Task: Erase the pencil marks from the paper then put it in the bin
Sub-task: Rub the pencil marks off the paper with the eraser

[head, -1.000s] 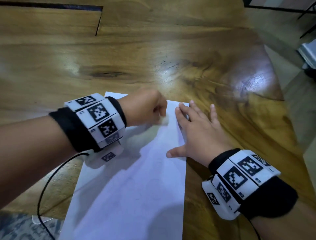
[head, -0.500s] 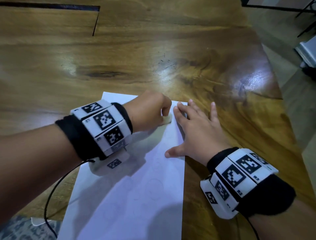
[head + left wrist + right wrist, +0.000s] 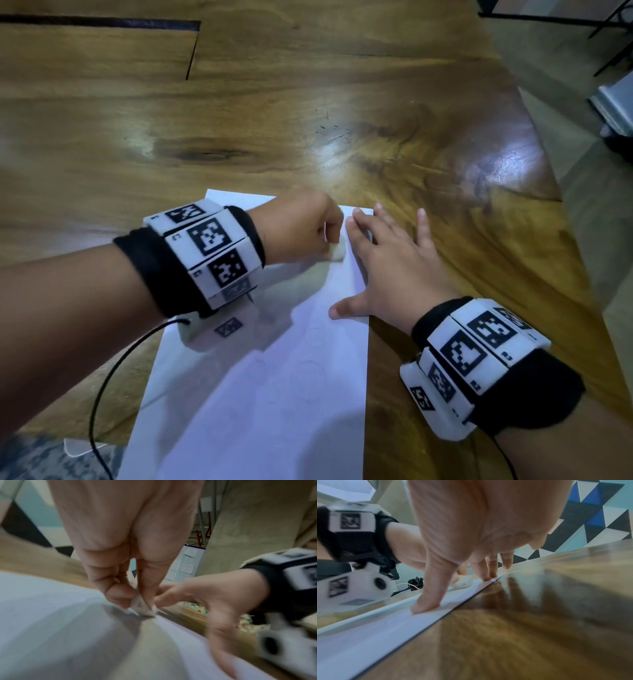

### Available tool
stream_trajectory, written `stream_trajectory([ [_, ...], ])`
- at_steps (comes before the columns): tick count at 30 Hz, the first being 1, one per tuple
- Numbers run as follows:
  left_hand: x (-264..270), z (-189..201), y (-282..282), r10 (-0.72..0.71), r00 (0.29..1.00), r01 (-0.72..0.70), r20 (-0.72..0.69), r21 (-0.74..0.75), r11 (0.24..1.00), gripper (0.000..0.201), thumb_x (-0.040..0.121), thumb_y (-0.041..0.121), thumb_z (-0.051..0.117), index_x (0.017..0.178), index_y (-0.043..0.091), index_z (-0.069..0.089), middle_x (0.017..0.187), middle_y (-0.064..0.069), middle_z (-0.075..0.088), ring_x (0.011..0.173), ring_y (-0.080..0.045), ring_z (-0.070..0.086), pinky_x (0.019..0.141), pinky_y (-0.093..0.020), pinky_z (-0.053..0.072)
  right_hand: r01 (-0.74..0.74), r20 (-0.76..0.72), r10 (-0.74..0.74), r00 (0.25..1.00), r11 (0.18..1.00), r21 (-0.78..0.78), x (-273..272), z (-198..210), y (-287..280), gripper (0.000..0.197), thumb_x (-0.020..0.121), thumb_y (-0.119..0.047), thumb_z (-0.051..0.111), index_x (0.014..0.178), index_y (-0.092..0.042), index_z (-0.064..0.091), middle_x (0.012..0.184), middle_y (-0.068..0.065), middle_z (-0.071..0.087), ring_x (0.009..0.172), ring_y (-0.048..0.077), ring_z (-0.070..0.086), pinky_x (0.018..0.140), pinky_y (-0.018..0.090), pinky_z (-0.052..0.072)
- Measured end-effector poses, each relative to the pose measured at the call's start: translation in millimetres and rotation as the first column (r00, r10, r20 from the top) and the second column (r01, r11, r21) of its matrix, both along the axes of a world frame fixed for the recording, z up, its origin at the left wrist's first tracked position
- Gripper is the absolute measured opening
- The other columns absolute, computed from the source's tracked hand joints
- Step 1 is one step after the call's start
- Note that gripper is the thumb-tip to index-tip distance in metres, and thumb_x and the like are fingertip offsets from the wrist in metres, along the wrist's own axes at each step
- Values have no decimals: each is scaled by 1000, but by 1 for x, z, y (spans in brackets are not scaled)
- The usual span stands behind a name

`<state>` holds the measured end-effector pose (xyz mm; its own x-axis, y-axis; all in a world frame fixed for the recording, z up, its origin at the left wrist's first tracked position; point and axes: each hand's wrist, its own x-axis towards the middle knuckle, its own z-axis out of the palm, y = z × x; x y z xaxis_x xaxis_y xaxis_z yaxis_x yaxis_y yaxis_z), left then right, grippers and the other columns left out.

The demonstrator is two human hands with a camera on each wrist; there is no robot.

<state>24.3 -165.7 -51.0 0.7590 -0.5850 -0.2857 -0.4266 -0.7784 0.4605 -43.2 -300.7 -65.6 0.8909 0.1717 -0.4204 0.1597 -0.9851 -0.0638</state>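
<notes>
A white sheet of paper [image 3: 260,394] lies on the wooden table [image 3: 308,102], with faint pencil circles near its middle. My left hand [image 3: 301,229] is curled over the sheet's far end and pinches a small white eraser [image 3: 337,251], whose tip touches the paper [image 3: 51,622]. The left wrist view shows the eraser [image 3: 141,607] between thumb and fingers. My right hand [image 3: 390,260] lies flat with spread fingers on the sheet's right edge, thumb [image 3: 426,601] pressing the paper [image 3: 368,628]. No bin is in view.
The table edge [image 3: 548,192] runs down the right side, with floor beyond it. A black cable [image 3: 102,387] hangs from my left wrist over the near left table edge. Some cables [image 3: 415,582] lie on the far side of the table.
My left hand has rubbed the eraser back and forth a little near the sheet's top right corner. My right hand has stayed pressed on the paper's edge.
</notes>
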Motion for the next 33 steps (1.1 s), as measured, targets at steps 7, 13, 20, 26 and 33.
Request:
stream_trajectory([
  [7,-11,-4,2,-34,999,34,28,-20,999,11,78,16,58,68,15,55,61,8,48,59,-15,42,51,-26,22,-13,4,13,1000,1000,-11,0,0,0,118,63,-78,56,150,-21,-1,158,-7,-5,144,14,-17,111,55,-19],
  [13,-24,-9,7,-22,1000,22,7,-2,1000,18,82,24,58,68,18,48,67,1,47,68,-20,44,63,-28,37,7,-47,-6,999,1000,29,1,5,-16,119,60,-72,64,150,-30,-3,156,-17,-12,143,12,-22,112,54,-18],
  [20,5,1,0,144,986,-147,-82,-28,989,7,70,14,68,78,13,68,56,11,50,53,-8,46,49,-19,36,34,-91,-28,995,998,58,2,0,-21,125,58,-71,67,149,-31,-10,154,-22,-19,141,9,-24,112,52,-18],
  [26,2,-8,-10,129,990,-123,54,-100,987,5,78,16,63,79,11,63,62,4,53,60,-14,48,52,-21,31,35,-88,-30,996,998,58,3,-1,-22,125,58,-70,68,149,-31,-9,154,-21,-18,142,11,-24,111,55,-17],
  [33,-2,-6,-1,-114,988,116,-100,20,993,6,76,16,64,80,20,64,64,8,55,59,-10,48,56,-21,35,37,-87,-33,996,998,52,3,0,-21,126,57,-70,69,149,-30,-7,154,-21,-16,141,11,-25,112,54,-18],
])
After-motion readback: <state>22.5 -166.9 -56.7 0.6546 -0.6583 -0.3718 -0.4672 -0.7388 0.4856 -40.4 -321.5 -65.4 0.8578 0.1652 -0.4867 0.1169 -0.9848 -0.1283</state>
